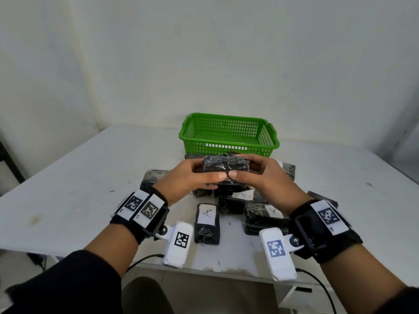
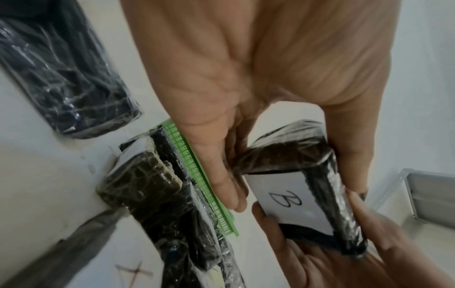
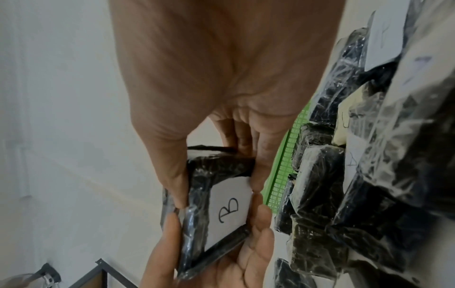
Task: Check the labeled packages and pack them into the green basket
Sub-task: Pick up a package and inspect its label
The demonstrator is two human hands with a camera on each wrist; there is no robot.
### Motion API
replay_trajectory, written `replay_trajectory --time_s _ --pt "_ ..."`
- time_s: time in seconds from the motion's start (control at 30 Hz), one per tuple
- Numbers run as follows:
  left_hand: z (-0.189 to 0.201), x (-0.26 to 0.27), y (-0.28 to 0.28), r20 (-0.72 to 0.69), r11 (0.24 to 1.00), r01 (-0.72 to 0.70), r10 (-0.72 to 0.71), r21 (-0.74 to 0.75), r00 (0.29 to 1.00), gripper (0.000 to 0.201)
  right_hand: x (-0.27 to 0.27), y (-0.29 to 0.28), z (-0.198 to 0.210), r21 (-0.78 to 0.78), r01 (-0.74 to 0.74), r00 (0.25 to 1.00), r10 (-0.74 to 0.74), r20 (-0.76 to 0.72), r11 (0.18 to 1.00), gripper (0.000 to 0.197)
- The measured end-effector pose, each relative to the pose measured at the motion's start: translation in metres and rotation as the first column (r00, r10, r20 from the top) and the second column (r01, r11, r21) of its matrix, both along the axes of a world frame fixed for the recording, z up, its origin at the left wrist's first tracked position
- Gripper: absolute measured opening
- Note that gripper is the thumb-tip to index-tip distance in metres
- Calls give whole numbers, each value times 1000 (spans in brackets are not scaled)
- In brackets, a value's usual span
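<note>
both hands, left [image 1: 195, 177] & right [image 1: 260, 175], grasp one black pkg [image 1: 225, 165] above the pile, near the green basket [image 1: 229, 134]. label [image 2: 288, 198] reads b; confirm it w/ thumbs off the paper, then lower flat into the basket.

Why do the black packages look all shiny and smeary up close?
Left wrist view: light glares off the wrap on the held package, and the edges smear with blur. Right wrist view: dim and soft, though its B label reads. Head view: sharpest, evenly lit.

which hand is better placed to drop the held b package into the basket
Either, roughly. Left hand and right hand both grip the B package, held just in front of the green basket, near its middle.
</note>
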State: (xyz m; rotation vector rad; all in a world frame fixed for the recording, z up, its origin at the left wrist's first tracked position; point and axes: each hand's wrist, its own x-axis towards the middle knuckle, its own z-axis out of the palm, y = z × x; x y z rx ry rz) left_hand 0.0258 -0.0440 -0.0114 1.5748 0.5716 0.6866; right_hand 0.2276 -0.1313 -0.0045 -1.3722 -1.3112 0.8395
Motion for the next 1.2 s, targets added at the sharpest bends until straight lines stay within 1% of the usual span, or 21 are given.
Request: replay_trajectory --time_s 0.07,0.13,0.2,0.27,0.3,0.37,0.43,0.57,0.6,0.67,0.7,0.77,0.83,0.93,0.97,1.0,1.03,1.1,1.13,1.2 --pt "-1 1 -1 2 1000 -12 12 14 1000 47 -1 -1 0 26 -2 1000 3 -22 1000 60" --pt "1 1 -3 -5 997 -38 39 68 999 36 -1 -1 1 35 -16 999 17 -29 999 57" --pt "4 0 -3 -13 994 -45 46 101 999 25 -1 -1 2 33 -36 999 37 -37 999 62" --pt "7 0 -4 -14 993 -31 33 114 999 24 -1 -1 6 33 -46 999 47 -17 998 71" --pt "8 0 -4 -5 994 -24 24 109 1000 26 0 -1 8 39 -43 999 44 -4 998 71" --pt "8 0 -5 17 995 -14 12 101 1000 37 0 -3 11 50 -37 999 36 7 998 64" --pt "8 0 -5 32 993 -29 25 115 999 42 2 -4 12 61 -31 999 30 23 998 61" --pt "7 -1 -1 23 986 -62 59 155 998 49 3 -6 10 60 -21 999 19 39 998 70" --pt "7 -1 0 10 987 -52 51 153 999 50 4 -5 10 44 -28 999 26 30 999 72" --pt "8 -1 1 -24 990 -18 22 137 999 43 5 -5 11 17 -39 999 39 23 999 73" --pt "9 -1 0 -36 990 -4 9 138 999 37 5 -4 11 11 -36 999 35 28 999 70" --pt "9 -1 1 -38 987 2 4 162 999 37 5 -3 11 9 -26 999 26 43 1000 63" --pt "8 0 2 -27 983 -16 22 183 999 46 3 -3 10 9 -27 999 27 40 1000 65" --pt "7 0 3 -18 977 -34 38 209 999 68 2 -3 11 -29 -42 998 43 40 999 73" --pt "8 0 3 -10 976 -40 43 214 999 74 1 -4 12 -57 -53 998 55 26 997 73" --pt "8 0 3 3 975 -49 50 217 999 78 1 -4 12 -87 -85 996 83 -22 993 72" --pt "8 -1 3 12 973 -57 56 222 998 82 1 -5 11 -117 -133 987 121 -104 984 70" --pt "7 -1 5 8 969 -56 56 242 998 87 -1 -6 11 -146 -214 945 168 -280 966 63" --pt "7 -1 5 -3 967 -51 53 252 999 89 -2 -6 11 -136 -214 933 161 -323 967 59" --pt "5 -1 5 -19 967 -42 48 250 999 93 -4 -6 11 -107 -153 934 109 -341 982 52"
